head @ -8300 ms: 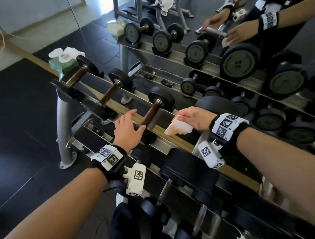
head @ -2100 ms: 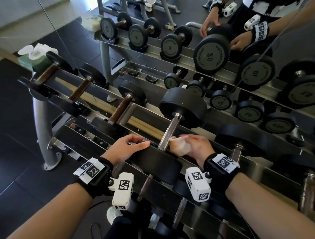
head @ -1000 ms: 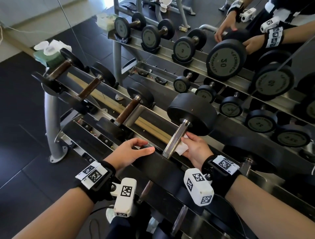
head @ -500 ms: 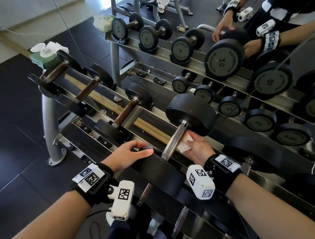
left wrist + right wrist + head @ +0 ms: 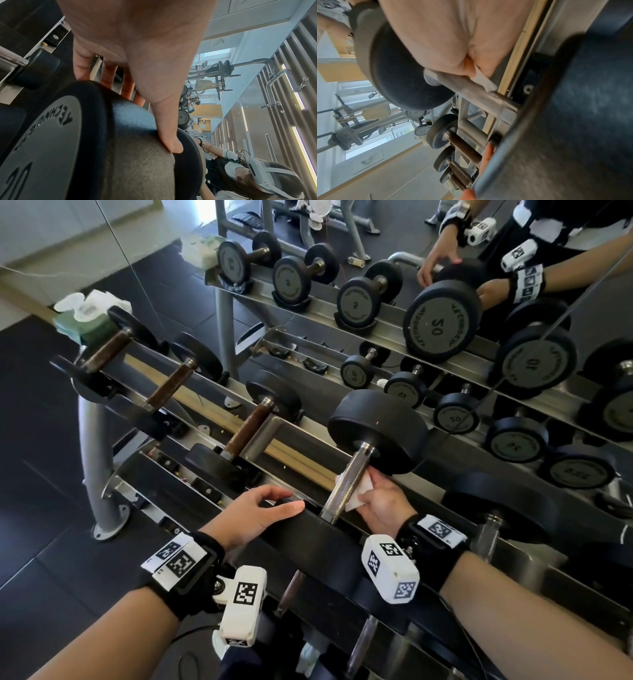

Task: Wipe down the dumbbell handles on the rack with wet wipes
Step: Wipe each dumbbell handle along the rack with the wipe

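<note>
The right hand is gripping a white wet wipe against the steel handle of the large dumbbell sitting on the top tier of the rack. The fingers are curling round the wipe and pressing it to the handle's right side, close under the far head of that dumbbell. In the right wrist view the wipe is showing as a white edge between the palm and the handle.

The left hand is lying on the near head of the same dumbbell, to the left of the handle. Its fingers are extended and holding nothing; the thumb is lying along the top edge of the head. The left wrist view is showing the thumb pressing on the black rubber rim while the other fingers are reaching past its far side.

To the left of the large dumbbell, three smaller dumbbells with brown handles are resting on the same tier. At the far left end of the rack, a green pack of wet wipes is sitting with a white sheet sticking out of its top. Behind the rack, a mirror is reflecting the dumbbells and both hands.
</note>
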